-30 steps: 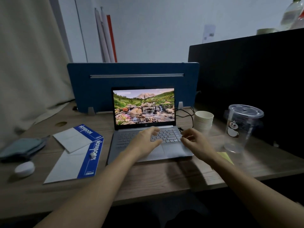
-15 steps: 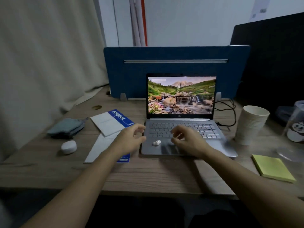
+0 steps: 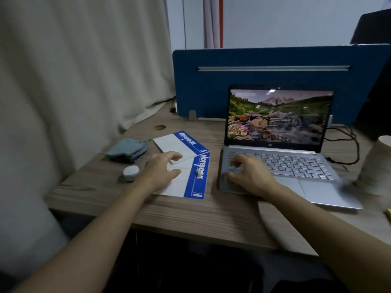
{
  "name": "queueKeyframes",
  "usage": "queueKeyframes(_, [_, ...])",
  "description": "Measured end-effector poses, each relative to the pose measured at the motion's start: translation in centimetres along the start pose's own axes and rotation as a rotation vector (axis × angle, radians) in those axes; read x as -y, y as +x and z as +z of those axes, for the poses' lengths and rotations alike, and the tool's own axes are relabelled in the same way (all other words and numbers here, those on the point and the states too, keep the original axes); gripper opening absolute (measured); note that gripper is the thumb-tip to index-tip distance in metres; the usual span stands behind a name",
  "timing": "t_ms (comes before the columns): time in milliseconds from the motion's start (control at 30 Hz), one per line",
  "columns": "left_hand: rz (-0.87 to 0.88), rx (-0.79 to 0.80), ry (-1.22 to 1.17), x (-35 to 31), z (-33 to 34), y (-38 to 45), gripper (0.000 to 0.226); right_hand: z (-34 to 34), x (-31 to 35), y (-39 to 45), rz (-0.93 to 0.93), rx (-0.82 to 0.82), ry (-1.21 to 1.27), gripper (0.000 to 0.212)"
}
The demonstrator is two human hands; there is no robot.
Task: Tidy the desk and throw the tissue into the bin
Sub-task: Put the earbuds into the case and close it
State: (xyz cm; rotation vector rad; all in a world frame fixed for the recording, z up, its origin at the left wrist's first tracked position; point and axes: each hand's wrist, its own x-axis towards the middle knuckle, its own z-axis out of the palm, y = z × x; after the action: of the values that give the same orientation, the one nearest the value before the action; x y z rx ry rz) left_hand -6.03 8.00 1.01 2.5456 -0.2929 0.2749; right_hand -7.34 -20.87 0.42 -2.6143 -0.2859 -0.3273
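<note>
Two white notebooks with blue spines lie left of the laptop: a near one and a far one. A small white crumpled bit rests on the near notebook's blue spine. My left hand hovers over the near notebook, fingers spread, holding nothing. My right hand is over the left part of the open silver laptop, fingers curled loosely and apart, nothing in it. No bin is in view.
A white earbud case and a folded blue-grey cloth lie left of the notebooks. A stack of paper cups stands right of the laptop, with a black cable behind. A blue divider backs the wooden desk; a curtain hangs left.
The view has swung left. My left hand moved from the laptop's edge out over the near notebook. The small white bit, on the laptop palm rest half a second ago, now lies on the notebook spine.
</note>
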Motion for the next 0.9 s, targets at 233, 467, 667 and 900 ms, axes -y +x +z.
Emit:
queueKeyframes(233, [-0.152, -0.062, -0.009, 6.4, -3.6, -2.6, 0.049, 2.7, 5.1, 3.0, -0.074, 0.040, 0.145, 0.034])
queueKeyframes(467, [-0.207, -0.060, -0.013, 10.7, -4.5, -3.8, 0.056, 5.3, 8.9, 3.7, -0.106, 0.138, 0.211, 0.037])
queueKeyframes(667, [-0.133, -0.105, -0.170, 10.8, -3.8, -3.0, 0.040, 5.1, 8.5, 4.1, -0.068, 0.161, 0.289, 0.034])
queueKeyframes(900, [-0.052, 0.005, -0.635, 4.9, -2.0, -0.7, 0.051, 4.2, 6.8, 4.3, -0.006, 0.234, 0.565, 0.019])
